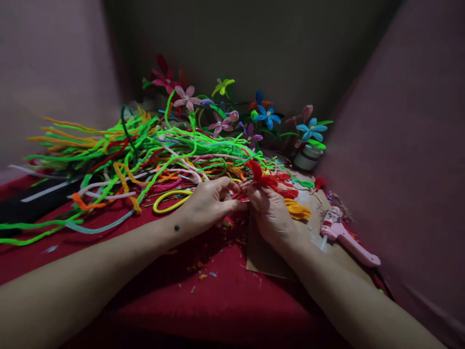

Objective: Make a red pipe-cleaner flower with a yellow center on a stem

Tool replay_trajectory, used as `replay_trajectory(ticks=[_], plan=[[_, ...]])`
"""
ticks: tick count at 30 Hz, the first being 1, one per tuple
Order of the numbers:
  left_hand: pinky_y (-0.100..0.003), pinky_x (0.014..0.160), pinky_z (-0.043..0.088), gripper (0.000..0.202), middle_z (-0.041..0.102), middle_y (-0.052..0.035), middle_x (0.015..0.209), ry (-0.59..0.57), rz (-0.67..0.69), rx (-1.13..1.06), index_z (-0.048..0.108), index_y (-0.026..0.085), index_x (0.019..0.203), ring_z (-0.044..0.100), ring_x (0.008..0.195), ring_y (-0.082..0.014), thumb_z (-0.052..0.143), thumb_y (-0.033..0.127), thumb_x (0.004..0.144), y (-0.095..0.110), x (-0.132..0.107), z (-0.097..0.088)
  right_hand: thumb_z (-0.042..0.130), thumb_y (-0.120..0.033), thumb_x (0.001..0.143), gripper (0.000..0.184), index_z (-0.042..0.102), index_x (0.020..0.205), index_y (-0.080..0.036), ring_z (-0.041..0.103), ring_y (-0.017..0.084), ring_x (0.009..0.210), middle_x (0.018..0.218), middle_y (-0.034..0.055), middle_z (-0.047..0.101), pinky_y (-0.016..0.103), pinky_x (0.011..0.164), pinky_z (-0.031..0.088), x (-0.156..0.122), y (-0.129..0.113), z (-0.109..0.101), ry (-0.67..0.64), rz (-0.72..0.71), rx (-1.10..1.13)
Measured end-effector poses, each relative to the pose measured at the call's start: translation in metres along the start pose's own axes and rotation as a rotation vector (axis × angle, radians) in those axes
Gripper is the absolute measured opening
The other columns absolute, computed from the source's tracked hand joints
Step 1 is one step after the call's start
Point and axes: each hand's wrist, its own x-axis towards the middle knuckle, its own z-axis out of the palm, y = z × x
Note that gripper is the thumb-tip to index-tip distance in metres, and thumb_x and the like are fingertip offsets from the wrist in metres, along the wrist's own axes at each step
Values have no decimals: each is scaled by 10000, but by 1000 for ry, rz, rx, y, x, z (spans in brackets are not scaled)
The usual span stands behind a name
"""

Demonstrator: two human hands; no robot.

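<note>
My right hand point(271, 213) is closed around the base of a red pipe-cleaner flower point(262, 175), whose fuzzy petals spread above the fingers. Thumb and fingers of my left hand point(214, 201) pinch at the flower's thin stem, just left of the right fingertips; the exact grip is partly hidden. Behind both hands lies a large tangle of pipe cleaners point(218, 152), mostly green with orange, pink and white ones. A folded orange pipe-cleaner bundle point(297, 209) rests just right of my right hand.
Finished pipe-cleaner flowers point(187, 98) in pink, blue and yellow stand at the back. A pink glue gun point(350, 237) lies on a cardboard sheet point(269, 257) at the right, with a small jar point(308, 157) behind. Scraps litter the red cloth point(189, 300).
</note>
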Motion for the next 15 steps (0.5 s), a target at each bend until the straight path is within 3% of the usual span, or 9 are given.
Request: replay_trajectory(ticks=[4,8,11,15], plan=[[-202,476,362,241,568,38,586,196,271,415,567,149,1030,509,478,-91,572,246,809,-9,-5,4,653,-228,735,73,705,783,-211,538,121,643,704,-25,661,246,603,422,-2,1,3,25,-5,-6],[-212,484,365,345,602,16,626,282,446,698,473,124,1161,537,481,-107,523,285,860,-20,-8,7,651,-233,735,81,703,791,-207,514,111,615,710,-24,657,233,561,397,-4,2,4,25,-11,-1],[-223,474,369,353,653,-28,704,319,572,839,492,127,1131,585,525,-132,496,370,876,-24,-7,8,658,-246,721,71,696,760,-198,493,102,593,672,-30,638,221,543,385,-4,3,3,46,8,-6],[-253,599,454,267,681,-79,854,347,639,825,543,130,1063,642,702,-166,473,317,886,-16,-6,4,651,-250,714,62,666,728,-191,420,78,508,601,-51,573,206,469,340,-1,4,0,66,20,24]])
